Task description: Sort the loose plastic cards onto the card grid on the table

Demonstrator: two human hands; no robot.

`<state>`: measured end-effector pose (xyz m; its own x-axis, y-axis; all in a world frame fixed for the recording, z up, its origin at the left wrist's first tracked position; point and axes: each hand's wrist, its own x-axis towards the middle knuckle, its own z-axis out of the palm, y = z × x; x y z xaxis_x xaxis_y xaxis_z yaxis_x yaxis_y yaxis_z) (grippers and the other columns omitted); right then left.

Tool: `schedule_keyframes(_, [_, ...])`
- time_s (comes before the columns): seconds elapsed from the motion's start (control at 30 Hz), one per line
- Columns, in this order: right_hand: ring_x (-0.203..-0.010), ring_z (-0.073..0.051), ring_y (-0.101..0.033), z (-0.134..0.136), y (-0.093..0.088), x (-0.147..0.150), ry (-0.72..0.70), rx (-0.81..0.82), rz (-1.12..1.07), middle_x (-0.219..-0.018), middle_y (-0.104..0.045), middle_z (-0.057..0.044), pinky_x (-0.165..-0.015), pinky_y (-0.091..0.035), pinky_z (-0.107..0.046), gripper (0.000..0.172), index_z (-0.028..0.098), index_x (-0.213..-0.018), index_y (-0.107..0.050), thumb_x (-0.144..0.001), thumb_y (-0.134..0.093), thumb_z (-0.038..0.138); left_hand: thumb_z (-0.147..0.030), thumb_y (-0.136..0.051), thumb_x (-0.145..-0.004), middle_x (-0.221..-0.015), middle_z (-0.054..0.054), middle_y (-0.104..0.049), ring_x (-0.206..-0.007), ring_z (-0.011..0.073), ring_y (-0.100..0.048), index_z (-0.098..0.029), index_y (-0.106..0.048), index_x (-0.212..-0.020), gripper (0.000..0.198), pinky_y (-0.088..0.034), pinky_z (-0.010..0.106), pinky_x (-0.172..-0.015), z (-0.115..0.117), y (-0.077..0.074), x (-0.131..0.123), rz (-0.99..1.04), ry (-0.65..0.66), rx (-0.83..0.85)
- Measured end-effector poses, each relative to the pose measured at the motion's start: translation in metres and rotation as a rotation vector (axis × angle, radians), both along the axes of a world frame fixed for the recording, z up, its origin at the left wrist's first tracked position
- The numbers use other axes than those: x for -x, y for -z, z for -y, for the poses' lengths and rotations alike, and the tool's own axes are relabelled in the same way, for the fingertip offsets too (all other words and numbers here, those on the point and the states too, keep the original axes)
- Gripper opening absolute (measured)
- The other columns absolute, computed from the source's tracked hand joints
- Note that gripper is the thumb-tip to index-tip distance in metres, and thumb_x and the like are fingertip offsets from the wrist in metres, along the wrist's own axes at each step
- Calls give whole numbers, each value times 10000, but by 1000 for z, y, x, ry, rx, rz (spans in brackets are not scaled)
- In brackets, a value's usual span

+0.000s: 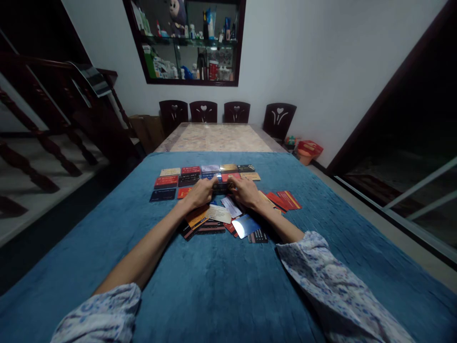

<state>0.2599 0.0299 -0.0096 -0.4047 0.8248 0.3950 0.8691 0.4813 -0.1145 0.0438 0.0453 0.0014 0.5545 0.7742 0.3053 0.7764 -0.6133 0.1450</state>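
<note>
My left hand (202, 192) and my right hand (247, 191) meet over the middle of the table, fingers closed on opposite ends of a dark card (222, 186). Beyond them, bank-type cards lie in rows, among them a red card (166, 181), a black card (246, 168) and a dark blue card (162, 195) at the left end. Nearer to me is a loose, overlapping heap with a yellow card (197, 217), a cream card (218, 214) and a shiny blue card (250, 225). Red cards (290, 200) fan out right of my right wrist. My hands partly cover both groups.
A blue cloth (207, 295) covers the near part of the table; the far part shows a stone-patterned top (224, 137). Several dark chairs (280, 119) line the far end. A cardboard box (147, 133) stands left, a red bag (309, 148) right.
</note>
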Motion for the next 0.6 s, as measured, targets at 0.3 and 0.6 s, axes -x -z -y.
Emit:
schedule_keyframes(0.3, [-1078, -292, -619, 6, -6, 4, 63, 75, 37, -1189, -706, -128, -868, -403, -376, 439, 218, -1321, -537, -883, -548, 197, -38, -462, -813, -953, 129, -696, -920, 286, -665, -143, -512, -1207, 410, -475, 365, -845, 4, 3, -4, -86, -54, 7])
schedule_keyframes(0.6, [-1170, -285, -530, -3, 0, 1, 56, 62, 34, -1261, -653, -126, -903, -410, -375, 417, 215, -1327, -532, -914, -520, 157, -53, -441, -848, -1052, 152, -692, -1013, 286, -665, -128, -479, -1244, 405, -480, 394, -900, 4, 6, -9, -37, -94, 23])
